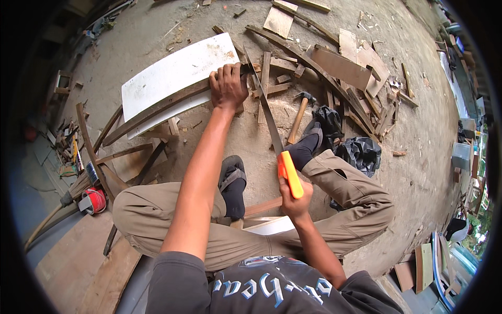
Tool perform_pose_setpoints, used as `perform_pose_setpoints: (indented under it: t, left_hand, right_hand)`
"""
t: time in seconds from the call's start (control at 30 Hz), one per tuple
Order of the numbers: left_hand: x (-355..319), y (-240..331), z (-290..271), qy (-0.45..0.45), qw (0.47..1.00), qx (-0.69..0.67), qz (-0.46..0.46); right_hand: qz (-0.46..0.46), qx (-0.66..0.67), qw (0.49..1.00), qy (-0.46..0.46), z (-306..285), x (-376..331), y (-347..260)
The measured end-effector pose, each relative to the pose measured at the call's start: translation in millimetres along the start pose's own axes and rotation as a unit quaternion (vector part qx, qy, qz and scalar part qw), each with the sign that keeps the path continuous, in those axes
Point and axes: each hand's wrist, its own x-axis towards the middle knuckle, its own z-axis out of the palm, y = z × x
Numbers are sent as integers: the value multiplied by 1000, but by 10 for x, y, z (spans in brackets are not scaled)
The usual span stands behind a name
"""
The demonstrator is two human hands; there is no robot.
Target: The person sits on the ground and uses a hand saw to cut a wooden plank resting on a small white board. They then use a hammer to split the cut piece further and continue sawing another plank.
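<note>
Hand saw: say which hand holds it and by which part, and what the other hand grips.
The right hand holds the saw by its orange handle. The left hand presses down on the curved wood strip lying over the white board.

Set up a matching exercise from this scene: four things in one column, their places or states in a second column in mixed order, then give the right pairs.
Things
1. handsaw
2. hammer
3. white board
4. red tape roll

Places or states
A. lies on the ground at the far left, beside the bent knee
B. held by its orange handle in the right hand
C. lies loose on the ground, head away from the person, right of the saw blade
D. lies flat under a curved wooden strip that the left hand presses down

Pairs: 1-B, 2-C, 3-D, 4-A
</note>
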Motion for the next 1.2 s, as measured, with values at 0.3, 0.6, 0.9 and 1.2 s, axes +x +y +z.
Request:
perform_pose_setpoints:
  t: [0.3,0.6,0.9,1.2]
  left_hand:
    - [-92,59,-179,-37,997,-57,-26]
    - [135,1,-276,-63,997,-53,-1]
    - [183,66,-67,50,997,7,-61]
    - [186,97,-92,50,993,-31,-105]
  right_hand:
    - [0,53,998,45,7,17,-113]
    - [-6,68,997,27,209,231,-124]
    - [18,71,997,18,241,339,-119]
    - [87,75,993,-29,213,292,-92]
